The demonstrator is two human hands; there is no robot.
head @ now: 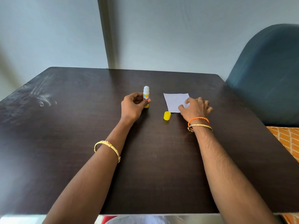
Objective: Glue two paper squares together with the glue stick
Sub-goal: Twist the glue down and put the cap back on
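An uncapped glue stick point(146, 93) stands upright on the dark table point(80, 126), its white glue tip showing on top. My left hand point(133, 105) grips its yellow-labelled body with thumb and fingers. Its yellow cap point(167, 115) lies on the table between my two hands. A white paper square point(175, 101) lies flat to the right of the stick. My right hand point(196, 108) rests on the paper's near right corner with bent fingers touching it. Only one sheet can be made out; I cannot tell whether a second lies under it.
A blue-grey chair back point(267, 75) stands at the table's right side, with orange patterned fabric point(288, 139) below it. A wall with a grey vertical post point(107, 33) is behind the table. White scuff marks point(42, 96) streak the table's far left.
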